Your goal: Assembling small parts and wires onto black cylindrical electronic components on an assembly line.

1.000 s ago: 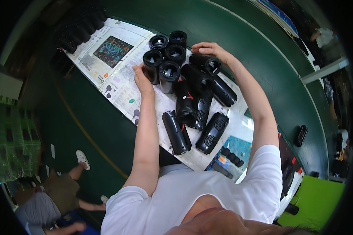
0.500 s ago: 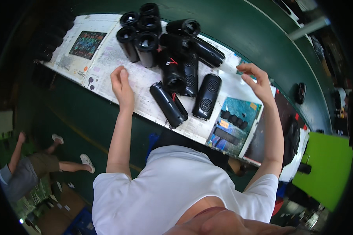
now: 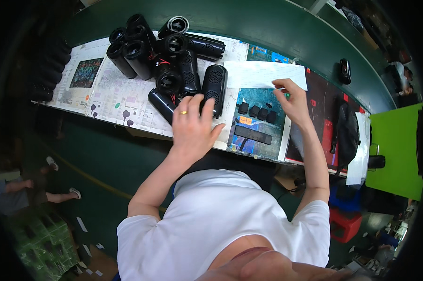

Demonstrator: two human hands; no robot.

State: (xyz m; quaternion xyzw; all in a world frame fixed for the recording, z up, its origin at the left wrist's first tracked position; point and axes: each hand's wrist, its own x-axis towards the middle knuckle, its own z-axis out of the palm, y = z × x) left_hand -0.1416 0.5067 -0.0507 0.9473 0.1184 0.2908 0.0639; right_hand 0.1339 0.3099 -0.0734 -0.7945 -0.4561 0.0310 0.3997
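In the head view, a long workbench covered with white printed sheets (image 3: 106,89) stands before a dark green panel (image 3: 267,42), with glossy black plastic cylinders (image 3: 137,60) clustered on its left half, some upright and others lying down. The left hand (image 3: 192,129), fingers spread and palm down, reaches over the near ends of a lying black cylinder with round perforated grilles (image 3: 215,77) and its neighbour, grasping neither. The right hand (image 3: 293,102), half curled, overlaps the lower edge of a white paper strip (image 3: 263,74); whether it pinches the strip cannot be told.
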